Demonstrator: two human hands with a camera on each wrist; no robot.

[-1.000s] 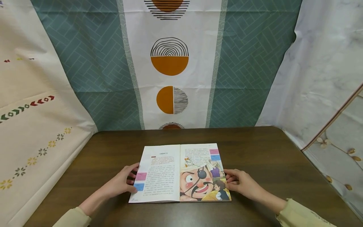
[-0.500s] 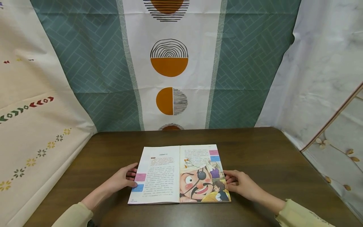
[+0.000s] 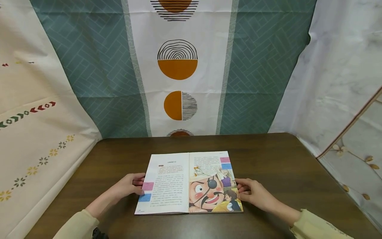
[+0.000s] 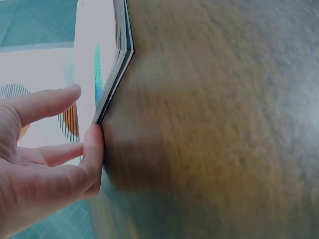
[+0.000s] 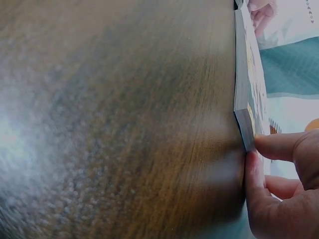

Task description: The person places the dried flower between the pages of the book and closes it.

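Note:
An open illustrated book (image 3: 168, 186) lies on the brown table, with text on its left page and a cartoon face with an eye patch on its right page. At its left edge is my left hand (image 3: 129, 186); the left wrist view shows the thumb (image 4: 62, 103) held apart above the page while fingertips (image 4: 93, 137) touch the book's edge (image 4: 115, 74). My right hand (image 3: 253, 193) pinches the right edge. In the right wrist view its thumb (image 5: 279, 145) sits on the page side and a finger (image 5: 253, 169) against the outer edge.
The table (image 3: 268, 159) extends around the book. Behind it hangs a green and white cloth (image 3: 206, 83) with orange circles. A cream cloth (image 3: 38, 139) borders the left side, a pale marbled one (image 3: 334, 109) the right.
My left thumb has risen off the page and shifted slightly away from me along the left edge. The right hand and the book stay about where they were.

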